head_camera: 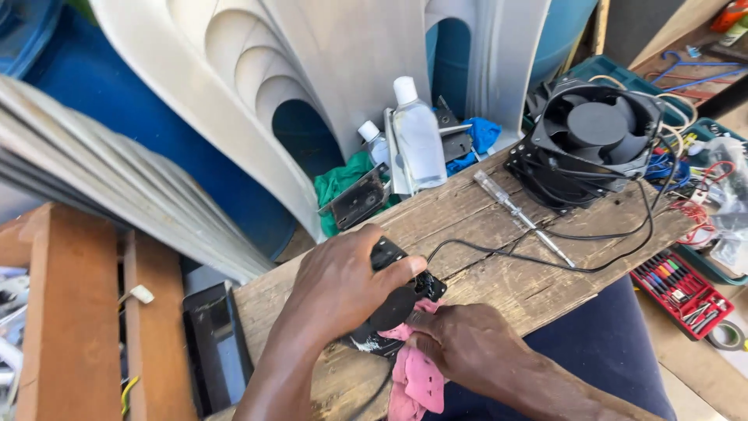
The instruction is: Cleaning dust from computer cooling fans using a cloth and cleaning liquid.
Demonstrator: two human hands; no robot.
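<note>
Our left hand [343,288] is closed over the top of a small black device [397,300], the thumb stretched across its upper face and the fingers curled down its far side, pinning it flat to the wooden board [499,273]. Our right hand [467,343] sits at about five o'clock from that grip, fingers bunched tight on a pink cloth [417,370] and pressing a fold of it against the device's near edge; the rest of the cloth hangs off the board toward six o'clock. So the device lies between the two hands, touching both, with the left hand the one truly on top of it. Its long axis seems to run from about seven o'clock to one o'clock (much of the body is hidden under the palm, so we can't be sure). From its one-o'clock end a thin black cable [545,261] trails along the board toward a black cooling fan [596,136] at two o'clock. A clear-handled screwdriver [518,218] lies between, well apart from both hands.
</note>
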